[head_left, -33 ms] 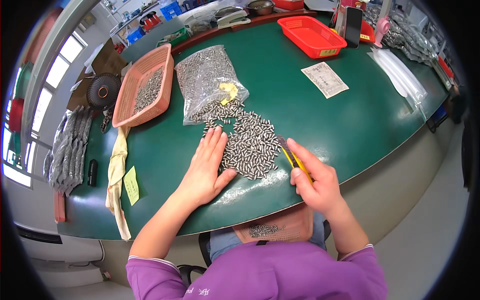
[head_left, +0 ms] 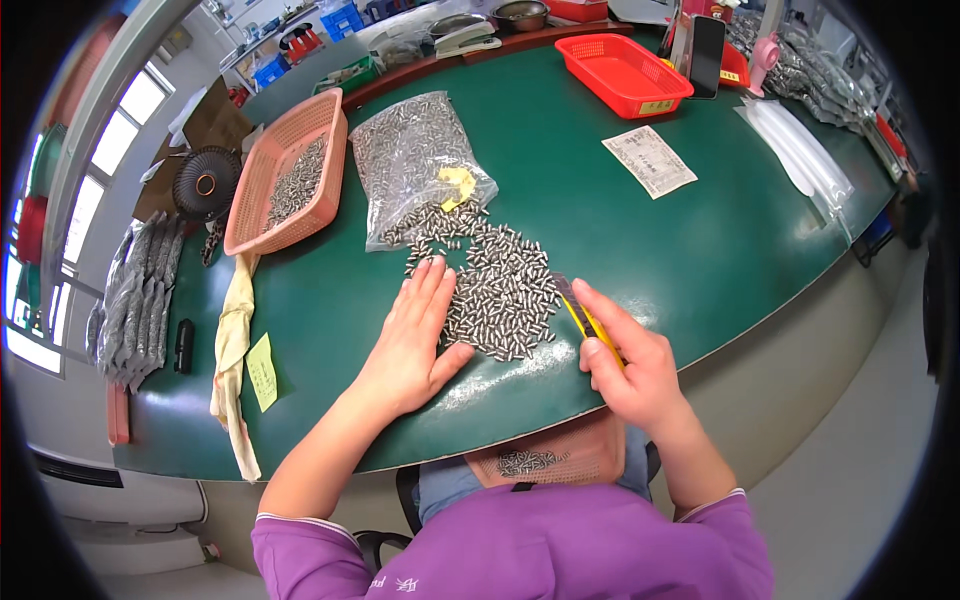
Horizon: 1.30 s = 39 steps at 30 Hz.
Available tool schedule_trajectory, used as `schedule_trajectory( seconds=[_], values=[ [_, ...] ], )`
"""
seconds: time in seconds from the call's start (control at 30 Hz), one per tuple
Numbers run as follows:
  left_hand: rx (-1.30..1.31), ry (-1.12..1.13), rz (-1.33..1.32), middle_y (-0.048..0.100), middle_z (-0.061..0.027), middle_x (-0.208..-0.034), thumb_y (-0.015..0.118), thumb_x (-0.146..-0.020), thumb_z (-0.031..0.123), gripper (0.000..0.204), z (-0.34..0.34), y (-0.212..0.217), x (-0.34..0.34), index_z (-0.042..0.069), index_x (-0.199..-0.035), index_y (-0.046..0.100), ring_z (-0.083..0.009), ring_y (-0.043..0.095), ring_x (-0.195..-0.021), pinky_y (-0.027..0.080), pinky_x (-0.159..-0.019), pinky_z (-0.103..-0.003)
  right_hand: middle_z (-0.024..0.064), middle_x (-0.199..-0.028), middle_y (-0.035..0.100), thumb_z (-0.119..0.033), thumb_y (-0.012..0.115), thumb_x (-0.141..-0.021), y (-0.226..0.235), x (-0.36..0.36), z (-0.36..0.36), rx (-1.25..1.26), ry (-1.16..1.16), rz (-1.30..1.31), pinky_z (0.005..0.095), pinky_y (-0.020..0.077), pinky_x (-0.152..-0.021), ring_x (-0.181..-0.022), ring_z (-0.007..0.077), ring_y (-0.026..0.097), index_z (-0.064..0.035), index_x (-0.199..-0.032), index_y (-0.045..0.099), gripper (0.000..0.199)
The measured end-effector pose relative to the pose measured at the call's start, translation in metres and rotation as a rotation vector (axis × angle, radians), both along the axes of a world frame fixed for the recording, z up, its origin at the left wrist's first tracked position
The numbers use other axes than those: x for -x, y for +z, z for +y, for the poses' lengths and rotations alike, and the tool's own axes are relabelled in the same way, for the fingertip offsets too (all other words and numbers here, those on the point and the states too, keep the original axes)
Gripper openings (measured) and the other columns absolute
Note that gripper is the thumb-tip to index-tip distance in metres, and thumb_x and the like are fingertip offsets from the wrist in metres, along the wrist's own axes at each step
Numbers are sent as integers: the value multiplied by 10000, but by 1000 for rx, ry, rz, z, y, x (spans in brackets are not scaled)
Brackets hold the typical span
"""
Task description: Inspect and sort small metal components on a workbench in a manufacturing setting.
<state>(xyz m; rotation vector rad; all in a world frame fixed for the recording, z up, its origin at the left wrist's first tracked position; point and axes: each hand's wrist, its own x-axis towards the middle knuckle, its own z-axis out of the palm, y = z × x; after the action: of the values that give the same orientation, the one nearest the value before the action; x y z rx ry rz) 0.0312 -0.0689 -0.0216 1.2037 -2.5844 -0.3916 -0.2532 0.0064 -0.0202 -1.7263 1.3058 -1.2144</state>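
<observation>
A loose heap of small silvery metal pins (head_left: 505,295) lies on the green tabletop in front of me. My left hand (head_left: 410,340) is laid flat along the heap's left side, fingers stretched out and thumb spread, touching its edge. On the other side my right hand (head_left: 632,362) grips a yellow utility knife (head_left: 590,318). Its dark blade points at the heap's right edge. Behind the heap, a clear plastic bag (head_left: 410,150) full of the same pins lies with its mouth toward me, some pins spilling out. A yellow paper scrap (head_left: 457,186) shows at its front.
A pink basket (head_left: 335,150) holding pins stands left of the bag; another pink basket (head_left: 600,455) with pins rests on my lap. A cloth strip (head_left: 233,350) and a yellow-green note (head_left: 262,372) lie left. Far right are a red basket (head_left: 630,105), a printed slip (head_left: 650,160) and a phone (head_left: 707,55).
</observation>
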Motion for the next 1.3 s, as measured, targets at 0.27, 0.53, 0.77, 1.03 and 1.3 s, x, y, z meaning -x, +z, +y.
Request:
schedule_trajectory(
  seconds=[0.27, 0.53, 0.77, 1.03, 1.3],
  values=[
    [-13, -113, -53, 164, -231, -1688, 606, -944, 435, 888, 6, 7, 10, 5, -1613, 211, -405, 128, -1572, 108, -1266, -547, 165, -1352, 660, -36, 597, -946, 4, 0, -2, -1, 7, 27, 361, 579, -872, -1084, 325, 722, -83, -1458, 552, 517],
    [-21, -145, -179, 129, -214, -1701, 557, -948, 534, 869, 8, 11, 9, 67, -1618, 262, -433, 48, -1575, 0, -1226, -650, 176, -1338, 664, -38, 610, -929, 1, -1, -3, 37, 12, 50, 365, 580, -846, -1034, 335, 734, -70, -1451, 560, 525],
    [23, -81, -123, 164, -241, -1683, 595, -952, 515, 910, -2, 7, 9, 22, -1615, 214, -442, 85, -1568, 56, -1255, -592, 179, -1328, 669, -45, 617, -929, 1, 0, -2, 43, 25, 50, 366, 579, -842, -1032, 332, 735, -68, -1453, 558, 528],
    [-6, -97, 155, 148, -245, -1687, 555, -985, 273, 775, -16, 6, 0, 7, -1617, 193, -406, 103, -1576, 82, -1271, -520, 174, -1304, 680, -75, 620, -942, 0, 2, 0, 86, 14, 75, 380, 581, -837, -1017, 348, 730, -71, -1451, 561, 512],
    [219, 291, 244, 327, -317, -1581, 471, -1063, 207, 552, -74, -31, 0, -77, -1519, 345, -456, 291, -1496, 228, -1239, -497, 173, -1300, 682, -68, 613, -942, -2, 1, -2, 124, 18, 64, 379, 584, -834, -1021, 344, 730, -72, -1455, 556, 516]
  ],
)
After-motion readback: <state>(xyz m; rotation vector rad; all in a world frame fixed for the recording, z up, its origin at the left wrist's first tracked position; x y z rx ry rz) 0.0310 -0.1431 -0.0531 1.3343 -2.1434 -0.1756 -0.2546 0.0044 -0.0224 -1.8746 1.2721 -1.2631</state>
